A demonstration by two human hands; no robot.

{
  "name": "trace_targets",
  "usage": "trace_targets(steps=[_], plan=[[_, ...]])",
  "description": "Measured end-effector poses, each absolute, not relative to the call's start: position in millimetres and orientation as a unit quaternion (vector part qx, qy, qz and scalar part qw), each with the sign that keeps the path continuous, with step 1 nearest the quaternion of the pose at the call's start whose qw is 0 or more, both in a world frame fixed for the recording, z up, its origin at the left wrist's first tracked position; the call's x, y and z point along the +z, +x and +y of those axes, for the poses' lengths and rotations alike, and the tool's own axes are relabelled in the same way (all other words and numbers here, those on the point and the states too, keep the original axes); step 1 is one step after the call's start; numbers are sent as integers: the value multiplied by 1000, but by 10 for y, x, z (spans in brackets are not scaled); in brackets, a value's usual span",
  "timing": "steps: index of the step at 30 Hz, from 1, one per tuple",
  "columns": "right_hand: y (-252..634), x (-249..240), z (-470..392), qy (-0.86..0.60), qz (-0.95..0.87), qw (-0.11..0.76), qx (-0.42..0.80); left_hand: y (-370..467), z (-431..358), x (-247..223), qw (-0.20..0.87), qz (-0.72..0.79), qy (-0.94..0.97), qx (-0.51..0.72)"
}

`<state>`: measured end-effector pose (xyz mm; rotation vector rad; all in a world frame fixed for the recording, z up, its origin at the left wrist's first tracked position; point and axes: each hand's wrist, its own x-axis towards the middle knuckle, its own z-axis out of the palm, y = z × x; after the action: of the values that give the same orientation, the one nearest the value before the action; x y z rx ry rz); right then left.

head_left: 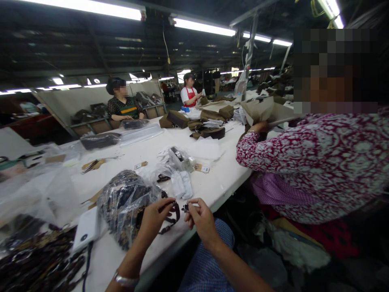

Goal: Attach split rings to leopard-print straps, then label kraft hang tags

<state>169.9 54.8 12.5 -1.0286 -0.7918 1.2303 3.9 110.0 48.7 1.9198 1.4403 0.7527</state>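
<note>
Near the table's front edge, my left hand pinches the end of a dark strap, which hangs in a curve below the fingers. A short gap to the right, my right hand holds a small dark piece with a metal part between thumb and fingers. Whether that piece joins the strap cannot be made out. Left of my hands lies a dark patterned bag in clear plastic, partly behind my left forearm.
Dark straps are heaped at the lower left beside a white device. A small box and tags lie beyond my hands. A person in a patterned sleeve leans at the right; two people stand across the white table.
</note>
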Motion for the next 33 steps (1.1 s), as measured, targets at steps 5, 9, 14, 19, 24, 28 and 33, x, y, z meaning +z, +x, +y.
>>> trace_targets(steps=[5,9,14,19,24,28,33], plan=[[1624,151,632,-447,-346,625,539,216,911,478,305,534,705,354],[1616,111,671,-463,-348,629,519,289,816,428,334,529,678,386],[1608,105,651,-469,-360,625,510,293,794,323,338,549,651,401],[1625,203,610,-481,-364,619,503,281,760,286,372,552,622,412],[1657,272,595,-487,-368,610,505,308,724,330,321,529,661,424],[1643,246,575,-473,-341,606,542,323,720,349,302,513,684,421],[1615,199,540,-456,-292,600,589,307,726,321,302,497,697,420]])
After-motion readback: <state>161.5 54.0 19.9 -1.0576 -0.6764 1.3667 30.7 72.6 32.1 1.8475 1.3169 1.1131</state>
